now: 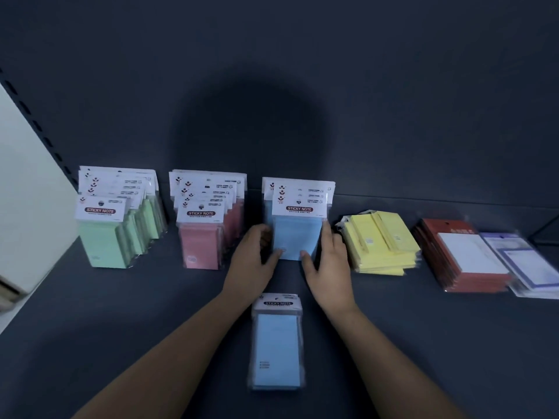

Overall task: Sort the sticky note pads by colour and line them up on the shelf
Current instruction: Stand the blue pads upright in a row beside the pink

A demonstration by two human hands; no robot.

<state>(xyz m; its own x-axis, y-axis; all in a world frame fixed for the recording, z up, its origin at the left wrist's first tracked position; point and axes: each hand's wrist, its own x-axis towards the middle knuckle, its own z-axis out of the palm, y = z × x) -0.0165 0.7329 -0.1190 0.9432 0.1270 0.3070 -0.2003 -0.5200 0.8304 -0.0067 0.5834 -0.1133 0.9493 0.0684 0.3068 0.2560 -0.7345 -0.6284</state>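
Observation:
On the dark shelf (pixel 121 313) stand three upright rows of packaged sticky note pads: green pads (pixel 102 243) at the left, pink pads (pixel 201 243) beside them, blue pads (pixel 298 237) in the middle. My left hand (pixel 252 261) and my right hand (pixel 328 264) clasp the blue row from either side, thumbs on the front pad's lower face and fingers curled round its edges. One more blue pad (pixel 276 349) lies flat on the shelf between my forearms, near the front. A pile of yellow pads (pixel 381 243) lies flat to the right of the blue row.
Red-backed packs (pixel 465 258) and a purple-bordered pack (pixel 526 261) lie flat at the far right. A white upright panel (pixel 27 189) closes the shelf's left end. The dark back wall (pixel 272 86) rises behind the rows.

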